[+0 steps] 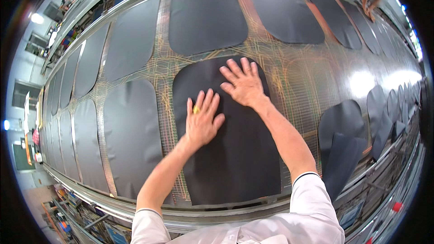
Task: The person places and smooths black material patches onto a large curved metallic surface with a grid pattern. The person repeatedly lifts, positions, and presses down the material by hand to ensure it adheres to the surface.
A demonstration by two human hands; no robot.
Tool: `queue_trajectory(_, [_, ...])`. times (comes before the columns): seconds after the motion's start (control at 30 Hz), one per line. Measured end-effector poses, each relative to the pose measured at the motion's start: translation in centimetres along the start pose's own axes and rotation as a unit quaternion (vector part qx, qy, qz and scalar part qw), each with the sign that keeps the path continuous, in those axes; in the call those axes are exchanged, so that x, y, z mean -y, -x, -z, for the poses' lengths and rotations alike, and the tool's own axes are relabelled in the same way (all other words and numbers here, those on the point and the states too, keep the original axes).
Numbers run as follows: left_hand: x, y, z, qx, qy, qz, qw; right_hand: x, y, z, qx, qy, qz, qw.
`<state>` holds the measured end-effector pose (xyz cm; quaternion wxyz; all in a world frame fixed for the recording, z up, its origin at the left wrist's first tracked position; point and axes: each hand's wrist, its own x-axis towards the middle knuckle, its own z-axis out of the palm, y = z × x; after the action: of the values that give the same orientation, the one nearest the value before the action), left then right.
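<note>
A black sheet panel with rounded far corners lies flat on the long table right before me. My left hand rests on its left half, palm down, fingers spread and pointing away; a yellow band or ring shows on one finger. Farther up, near the panel's far right corner, my right hand also lies palm down with the fingers apart. Neither hand grips anything. The panel's near edge reaches close to the table's near rail.
Similar dark panels lie flat in two rows, such as one to the left and one beyond. At right, a folded dark panel hangs toward the near metal rail. At the far right edge, a person's arm shows.
</note>
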<state>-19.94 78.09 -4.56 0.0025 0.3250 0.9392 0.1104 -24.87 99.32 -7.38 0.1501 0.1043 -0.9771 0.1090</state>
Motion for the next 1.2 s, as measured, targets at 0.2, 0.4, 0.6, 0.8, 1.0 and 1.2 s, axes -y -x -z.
queue_trajectory(0.2, [7.7, -8.5, 0.4, -0.055, -0.014, 0.153, 0.987, -2.3, -1.6, 0.1, -0.056, 0.072, -0.084, 0.992])
queue_trajectory(0.4, [6.4, -7.0, 0.0, -0.103, -0.123, 0.158, 0.974, 10.2, 9.0, 4.1, -0.032, -0.050, -0.071, 0.996])
queue_trajectory(0.6, [-4.3, 6.9, 0.5, 0.005, 0.007, -0.003, 1.000, 17.9, 25.6, 9.6, 0.131, -0.130, 0.023, 0.982])
queue_trajectory(0.8, [-8.1, 20.7, 1.1, 0.082, -0.003, 0.044, 0.996, 17.0, 33.3, 11.4, 0.211, -0.205, 0.175, 0.940])
queue_trajectory(1.0, [-8.7, 26.0, 1.3, 0.091, 0.017, 0.035, 0.995, 16.2, 28.0, 18.0, 0.467, -0.301, 0.170, 0.814])
queue_trajectory(1.2, [-8.1, 26.5, 0.8, 0.061, -0.052, 0.018, 0.997, 19.7, 22.5, 35.2, 0.232, -0.791, 0.267, 0.499])
